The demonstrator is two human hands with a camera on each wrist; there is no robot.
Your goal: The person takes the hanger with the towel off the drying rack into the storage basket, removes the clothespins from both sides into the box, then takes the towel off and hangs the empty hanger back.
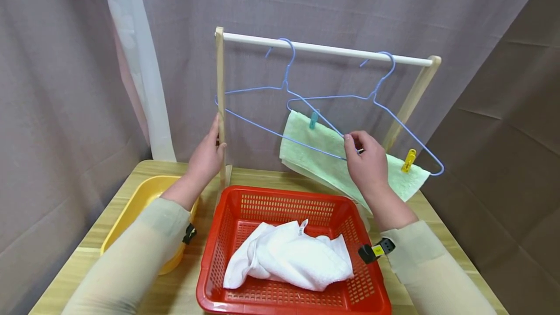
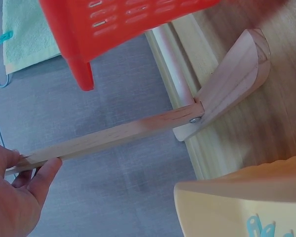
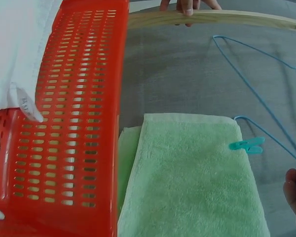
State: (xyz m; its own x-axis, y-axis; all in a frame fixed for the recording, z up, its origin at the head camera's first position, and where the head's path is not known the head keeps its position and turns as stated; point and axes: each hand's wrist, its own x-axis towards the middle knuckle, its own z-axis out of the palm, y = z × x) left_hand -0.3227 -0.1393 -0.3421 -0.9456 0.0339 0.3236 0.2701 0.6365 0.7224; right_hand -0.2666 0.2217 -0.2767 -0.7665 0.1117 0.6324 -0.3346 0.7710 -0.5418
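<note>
My left hand (image 1: 205, 157) grips the left wooden post (image 1: 220, 77) of a small drying rack; the left wrist view shows thumb and fingers on either side of it. With thumb and fingertips my right hand (image 1: 368, 162) pinches the lower right corner of a bare blue wire hanger (image 1: 286, 74), which hooks over the white rod (image 1: 332, 51). Behind it, a second blue hanger (image 1: 376, 91) carries a pale green towel (image 1: 306, 162). A teal clothespin (image 1: 313, 119) and a yellow clothespin (image 1: 409, 160) clip that towel on. The right hand covers part of the towel.
In front of the rack stands a red plastic basket (image 1: 284, 191) with a crumpled white towel (image 1: 293, 256) inside. To its left is a yellow basin (image 1: 105, 242), partly behind my left arm, holding blue clothespins (image 2: 254, 226). Grey curtains hang behind the wooden table.
</note>
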